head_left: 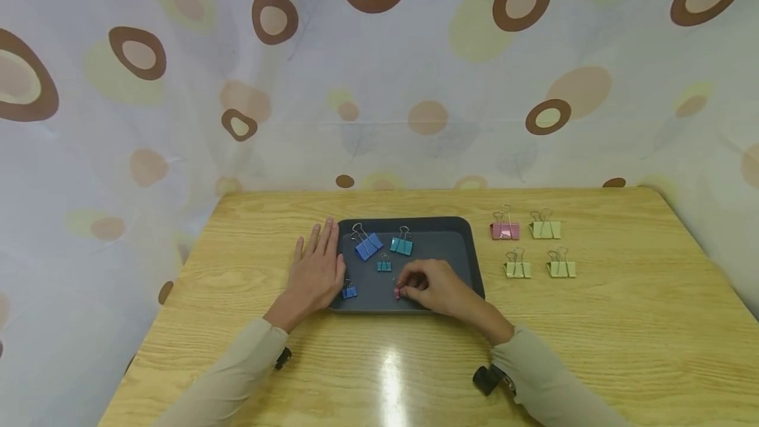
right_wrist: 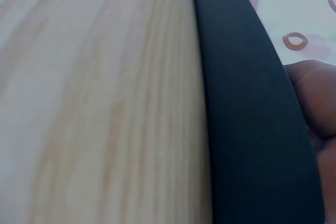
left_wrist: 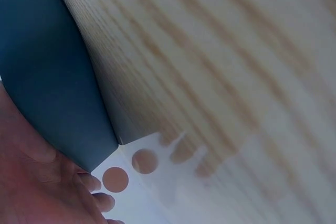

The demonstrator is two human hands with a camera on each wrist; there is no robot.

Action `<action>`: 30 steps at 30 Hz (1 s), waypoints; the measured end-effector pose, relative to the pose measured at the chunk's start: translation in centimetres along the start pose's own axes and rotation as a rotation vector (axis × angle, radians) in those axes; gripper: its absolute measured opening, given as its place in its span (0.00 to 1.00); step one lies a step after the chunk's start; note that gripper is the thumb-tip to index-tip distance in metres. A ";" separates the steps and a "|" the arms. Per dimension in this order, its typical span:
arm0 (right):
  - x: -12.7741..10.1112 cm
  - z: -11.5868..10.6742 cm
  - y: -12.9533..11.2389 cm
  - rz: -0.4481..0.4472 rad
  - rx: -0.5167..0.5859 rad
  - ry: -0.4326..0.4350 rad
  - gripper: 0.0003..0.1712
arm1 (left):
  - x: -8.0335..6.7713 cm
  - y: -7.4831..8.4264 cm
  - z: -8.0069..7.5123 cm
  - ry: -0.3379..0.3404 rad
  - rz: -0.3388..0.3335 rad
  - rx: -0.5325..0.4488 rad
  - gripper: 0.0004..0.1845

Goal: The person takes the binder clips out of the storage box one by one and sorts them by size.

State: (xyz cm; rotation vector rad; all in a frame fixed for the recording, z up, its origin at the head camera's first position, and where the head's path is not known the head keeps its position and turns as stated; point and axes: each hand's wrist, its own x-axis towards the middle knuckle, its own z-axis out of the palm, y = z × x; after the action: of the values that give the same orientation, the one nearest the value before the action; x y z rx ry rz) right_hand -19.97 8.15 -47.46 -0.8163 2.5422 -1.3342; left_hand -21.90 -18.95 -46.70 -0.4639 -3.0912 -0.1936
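In the head view a dark grey tray (head_left: 439, 242) lies on the table, and inside it my right hand (head_left: 435, 287) pinches a small pink binder clip (head_left: 397, 293) between thumb and fingertips. My left hand (head_left: 317, 269) rests along the tray's left edge with its fingers straight. The tray also holds a large blue binder clip (head_left: 369, 247), a teal binder clip (head_left: 401, 246), a smaller teal binder clip (head_left: 384, 267) and a small blue binder clip (head_left: 349, 292) near my left thumb. Both wrist views show mainly the tray's outer wall (left_wrist: 47, 66), with part of each hand behind it.
To the right of the tray a pink binder clip (head_left: 505, 230) and several pale yellow-green binder clips (head_left: 545, 230) stand on the wooden table (head_left: 622, 335). A patterned curtain (head_left: 379, 71) hangs behind the table's far edge.
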 end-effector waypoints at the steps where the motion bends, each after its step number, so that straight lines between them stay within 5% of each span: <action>1: -0.1 -0.1 0.0 0.005 0.013 0.005 0.04 | 0.0 0.0 0.0 -0.006 -0.001 0.001 0.34; 19: -2.4 -3.2 0.6 0.037 0.261 0.066 0.07 | -0.1 0.1 0.0 -0.003 -0.003 0.011 0.35; 30: -5.4 -5.6 0.8 0.075 0.272 0.146 0.07 | 0.0 0.1 -0.1 0.010 0.005 0.003 0.35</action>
State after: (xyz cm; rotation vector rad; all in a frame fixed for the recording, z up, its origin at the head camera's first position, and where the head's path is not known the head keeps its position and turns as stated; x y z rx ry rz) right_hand -17.91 15.39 -45.37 -0.5855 2.3903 -1.7216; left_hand -21.87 -18.91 -46.60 -0.4694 -3.0800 -0.1904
